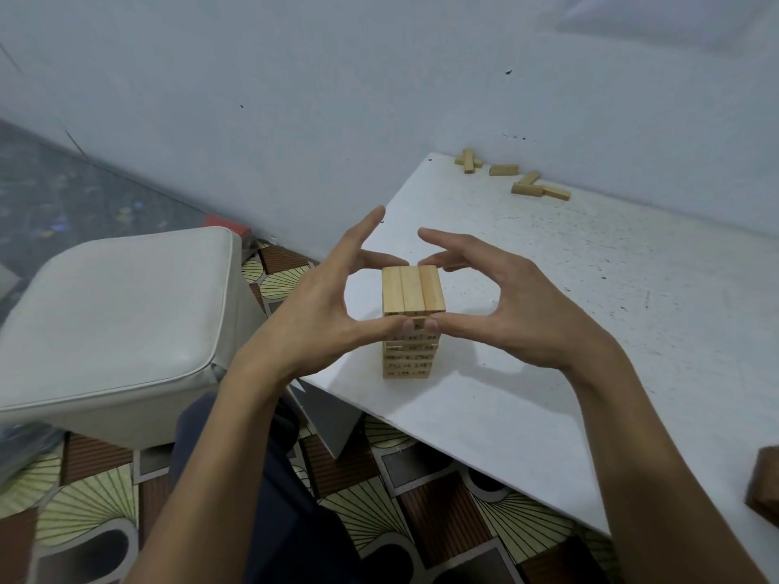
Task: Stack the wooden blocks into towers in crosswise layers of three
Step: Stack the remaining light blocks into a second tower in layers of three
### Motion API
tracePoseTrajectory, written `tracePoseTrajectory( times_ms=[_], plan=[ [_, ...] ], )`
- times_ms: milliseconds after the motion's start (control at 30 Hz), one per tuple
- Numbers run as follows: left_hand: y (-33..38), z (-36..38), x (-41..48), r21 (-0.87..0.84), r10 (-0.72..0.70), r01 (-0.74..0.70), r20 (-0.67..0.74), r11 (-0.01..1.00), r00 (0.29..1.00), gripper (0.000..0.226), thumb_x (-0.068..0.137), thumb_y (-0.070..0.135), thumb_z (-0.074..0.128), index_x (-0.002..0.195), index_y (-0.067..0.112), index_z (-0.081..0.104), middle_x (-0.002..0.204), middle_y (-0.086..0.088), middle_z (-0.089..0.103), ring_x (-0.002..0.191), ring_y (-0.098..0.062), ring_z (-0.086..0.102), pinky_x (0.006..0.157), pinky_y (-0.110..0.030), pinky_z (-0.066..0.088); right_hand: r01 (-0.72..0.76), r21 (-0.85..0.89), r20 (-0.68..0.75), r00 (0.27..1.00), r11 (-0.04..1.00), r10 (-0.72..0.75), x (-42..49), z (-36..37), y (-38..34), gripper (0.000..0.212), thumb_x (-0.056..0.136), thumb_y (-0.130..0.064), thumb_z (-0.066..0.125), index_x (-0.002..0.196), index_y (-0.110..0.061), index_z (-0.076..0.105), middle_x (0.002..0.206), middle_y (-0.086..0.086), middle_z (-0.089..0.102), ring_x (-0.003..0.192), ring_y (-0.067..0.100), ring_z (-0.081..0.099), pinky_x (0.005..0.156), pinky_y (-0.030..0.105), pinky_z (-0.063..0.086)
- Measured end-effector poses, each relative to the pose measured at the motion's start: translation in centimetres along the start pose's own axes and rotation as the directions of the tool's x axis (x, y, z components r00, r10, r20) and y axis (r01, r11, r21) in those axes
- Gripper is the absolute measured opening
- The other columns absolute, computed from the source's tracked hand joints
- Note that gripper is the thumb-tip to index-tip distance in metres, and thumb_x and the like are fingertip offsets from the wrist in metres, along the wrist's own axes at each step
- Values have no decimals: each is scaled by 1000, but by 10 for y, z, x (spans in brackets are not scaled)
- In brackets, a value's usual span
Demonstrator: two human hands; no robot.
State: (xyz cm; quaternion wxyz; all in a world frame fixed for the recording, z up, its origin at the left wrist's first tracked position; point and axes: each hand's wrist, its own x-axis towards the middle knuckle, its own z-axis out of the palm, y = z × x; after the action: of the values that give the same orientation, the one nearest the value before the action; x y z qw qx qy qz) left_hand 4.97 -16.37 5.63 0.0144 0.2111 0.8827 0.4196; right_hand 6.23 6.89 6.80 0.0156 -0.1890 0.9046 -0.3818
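A tower of pale wooden blocks (pixel 411 351) stands near the left front edge of the white table (pixel 611 330). Its top layer (pixel 413 290) has three blocks side by side, running away from me. My left hand (pixel 320 305) and my right hand (pixel 510 305) flank the tower's top. Both thumbs press the near face just under the top layer, and the curved fingers touch the far side, so each hand pinches the tower. Both index fingers stick out, away from the blocks. The lower layers show printed marks.
Several loose blocks (pixel 539 189) lie at the table's back edge by the wall, with more of these blocks (pixel 468 160) to their left. A brown object (pixel 763 486) pokes in at the right edge. A white padded stool (pixel 118 330) stands left of the table on a patterned floor.
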Motion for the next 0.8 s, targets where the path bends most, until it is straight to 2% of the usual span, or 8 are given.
tracePoseTrajectory(
  times_ms=[167, 267, 333, 367, 433, 533, 633, 800],
  plan=[
    [-2, 0, 0, 2, 2, -2, -8, 1000, 1000, 103, 67, 64, 67, 151, 51, 9, 117, 47, 50, 113, 34, 30, 93, -6, 20, 13, 1, -2, 1000, 1000, -13, 1, 1, 2, 78, 80, -40, 79, 145, -49, 36, 129, -27, 57, 124, -3, 47, 102, 31, 35],
    [-3, 0, 0, -4, 8, -8, 1, 1000, 1000, 104, 70, 63, 70, 153, 49, 9, 123, 42, 51, 118, 29, 32, 101, -17, 23, 21, 2, -3, 1000, 1000, -21, 1, 2, 3, 79, 79, -41, 79, 144, -51, 36, 129, -28, 56, 124, -3, 48, 105, 34, 37],
    [-6, 2, 0, -39, 12, -12, 0, 999, 1000, 104, 74, 64, 74, 154, 46, 10, 133, 34, 51, 128, 19, 36, 107, -26, 27, 12, 10, -8, 1000, 1000, -12, 1, 5, 5, 81, 78, -49, 78, 145, -52, 33, 135, -27, 52, 125, -4, 47, 106, 35, 39],
    [-6, 4, -1, -87, 9, -11, -15, 996, 1000, 102, 75, 64, 73, 155, 44, 12, 138, 29, 50, 132, 13, 39, 111, -30, 30, 7, 46, -31, 1000, 999, -5, 0, 7, 7, 82, 78, -54, 76, 146, -51, 32, 138, -26, 50, 126, -4, 47, 108, 34, 39],
    [-4, 15, -4, -292, -18, -13, -102, 956, 995, 86, 83, 61, 61, 155, 37, 21, 144, 20, 50, 136, 3, 41, 116, -39, 33, -1, 238, -129, 991, 971, 33, -4, 17, 6, 77, 83, -56, 69, 149, -45, 32, 145, -22, 46, 132, -5, 43, 112, 31, 36],
    [6, 42, -10, -554, -144, -33, -273, 832, 951, 70, 93, 62, 32, 154, 28, 28, 148, 14, 48, 139, -1, 39, 121, -42, 26, -7, 551, -269, 945, 835, 185, -12, 44, -1, 65, 95, -60, 45, 153, -35, 29, 152, -19, 40, 139, -6, 35, 120, 36, 28],
    [12, 67, -12, -654, -262, -14, -322, 756, 910, 75, 91, 67, 18, 154, 27, 27, 153, 17, 41, 142, 3, 31, 124, -39, 16, -15, 631, -284, 926, 776, 249, -16, 71, -5, 76, 90, -79, 25, 154, -38, 24, 157, -24, 29, 145, -5, 23, 124, 42, 16],
    [22, 84, -14, -679, -315, -2, -343, 734, 885, 73, 92, 68, 15, 154, 30, 25, 157, 21, 31, 144, 8, 23, 124, -36, 15, 31, 675, -296, 926, 737, 232, -17, 91, -16, 85, 87, -81, 23, 156, -32, 19, 160, -23, 21, 147, -5, 17, 124, 40, 14]
  ],
)
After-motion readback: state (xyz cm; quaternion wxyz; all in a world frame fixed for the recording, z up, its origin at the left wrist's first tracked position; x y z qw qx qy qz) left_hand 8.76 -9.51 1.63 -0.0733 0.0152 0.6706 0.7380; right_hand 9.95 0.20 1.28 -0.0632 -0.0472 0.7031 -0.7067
